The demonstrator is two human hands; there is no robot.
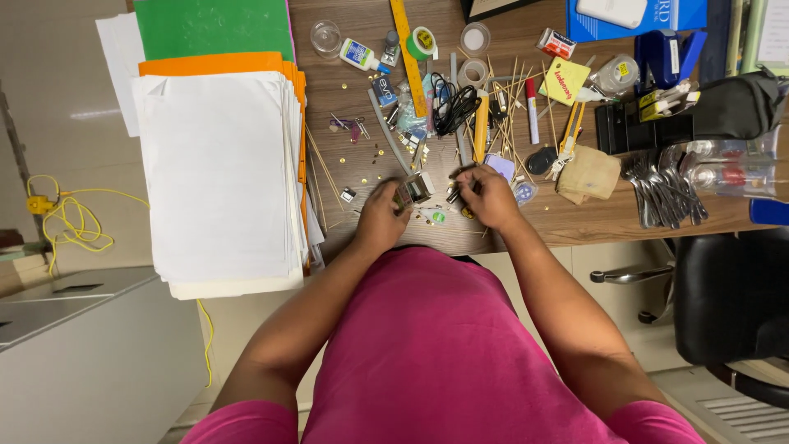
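Down at the near edge of the wooden tabletop [575,222], my left hand [380,220] has its fingers curled around a small boxy metal-and-dark object [413,189], holding it just above the surface. Right beside it, my right hand [490,196] pinches a tiny dark piece [454,191] between thumb and fingertips, both closed tight; what that piece is I cannot tell. The two hands sit close together, nearly touching, with the boxy object between them.

Small gold tacks [374,156] lie scattered on the wood around the hands. To my left a thick stack of white paper [218,173] rests on orange sheets, with a green sheet [209,26] beyond it. Behind the hands I see thin wooden sticks [511,103], a coiled black cable [450,105], a yellow ruler [408,57] and a beige cloth [588,174]. Farther right lies a bundle of metal spoons [664,191].
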